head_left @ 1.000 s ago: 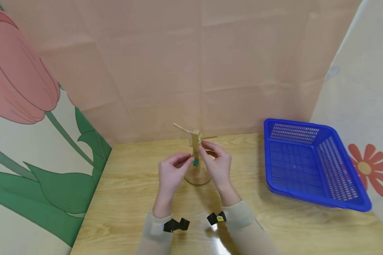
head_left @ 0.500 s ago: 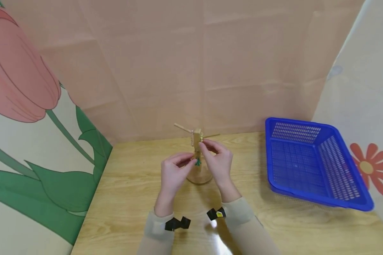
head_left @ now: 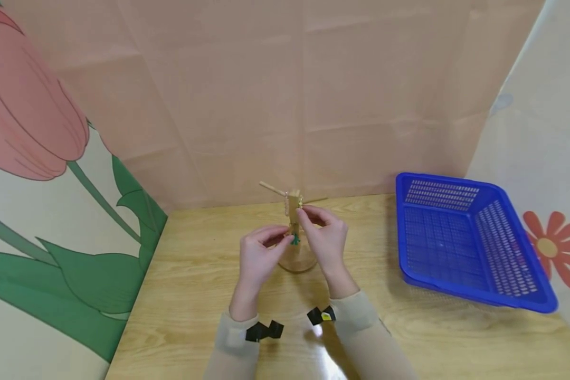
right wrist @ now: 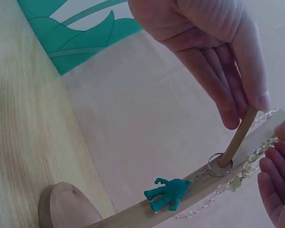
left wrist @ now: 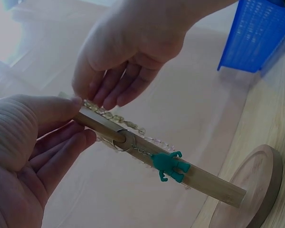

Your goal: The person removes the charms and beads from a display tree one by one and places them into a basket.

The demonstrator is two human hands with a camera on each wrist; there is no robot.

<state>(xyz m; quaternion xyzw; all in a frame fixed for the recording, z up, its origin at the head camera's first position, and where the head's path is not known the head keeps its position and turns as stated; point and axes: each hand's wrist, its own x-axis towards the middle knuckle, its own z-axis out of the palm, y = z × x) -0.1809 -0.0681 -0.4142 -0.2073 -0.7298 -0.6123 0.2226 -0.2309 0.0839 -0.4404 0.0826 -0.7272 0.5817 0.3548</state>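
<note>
A wooden display stand has an upright post (left wrist: 213, 184) and a round base (left wrist: 259, 183). My left hand (head_left: 261, 254) pinches the end of a short wooden peg (right wrist: 241, 133) on the post's near side. Round that peg hangs the metal ring (right wrist: 213, 165) of a keychain with a green figure (left wrist: 166, 165), which lies against the post. My right hand (head_left: 328, 240) pinches a bracelet of yellowish beads (right wrist: 251, 165) at the post's right side. A string of clear pinkish beads (head_left: 286, 203) hangs on the left side.
A blue plastic basket (head_left: 401, 248) stands to the right on the wooden table (head_left: 190, 295). Thin pegs (head_left: 271, 188) stick out from the top of the stand. A pink cloth backdrop (head_left: 228, 105) rises behind, with flower-printed panels at both sides.
The green figure has turned a little and looks narrower in the head view. My right fingertips are slightly higher on the post. Both hands stay at the stand; the head view has shifted slightly.
</note>
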